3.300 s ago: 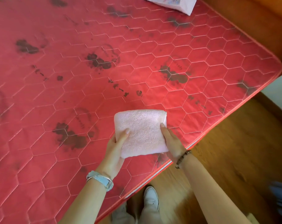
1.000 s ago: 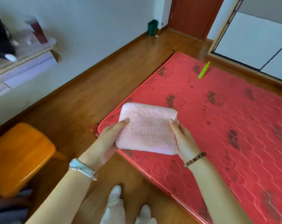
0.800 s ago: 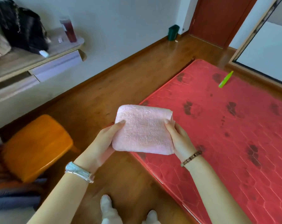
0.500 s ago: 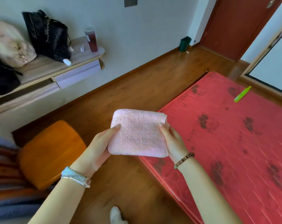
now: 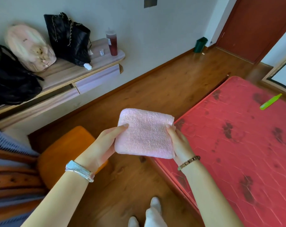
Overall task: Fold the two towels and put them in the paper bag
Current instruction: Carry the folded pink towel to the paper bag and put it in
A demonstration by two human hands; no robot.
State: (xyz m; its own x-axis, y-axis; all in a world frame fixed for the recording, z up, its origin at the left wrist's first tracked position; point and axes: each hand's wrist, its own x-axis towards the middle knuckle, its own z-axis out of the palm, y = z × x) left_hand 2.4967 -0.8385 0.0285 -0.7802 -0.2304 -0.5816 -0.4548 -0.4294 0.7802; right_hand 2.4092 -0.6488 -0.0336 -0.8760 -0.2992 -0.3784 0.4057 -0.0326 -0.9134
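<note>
The folded pink towel (image 5: pixel 144 133) is at the middle of the frame, held in the air over the wooden floor (image 5: pixel 155 89), just off the corner of the red bed (image 5: pixel 237 145). The left hand (image 5: pixel 101 145) grips its left edge and the right hand (image 5: pixel 180 141) its right edge. Each thumb lies on top, and the other fingers are clamped underneath, hidden by the cloth. The towel's underside and its layers cannot be made out. The bed's quilted cover has dark stains, and a green thing (image 5: pixel 270 102), too small to tell, lies near its far edge at the right. An orange stool (image 5: pixel 62 154) stands at lower left, partly behind the left arm, and striped cloth is cut off by the left edge. White shoes (image 5: pixel 153 210) show at the bottom. At upper left a table (image 5: pixel 70 74) along the wall carries a black bag (image 5: pixel 68 38), a pink backpack (image 5: pixel 29 46) and a second dark bag (image 5: pixel 11 79), cut off at the edge, their contents hidden. There is also a lidded cup (image 5: pixel 112 45) of dark red drink. A green bin (image 5: pixel 199 45) stands by the red door (image 5: pixel 253 27) at upper right, its inside out of sight.
</note>
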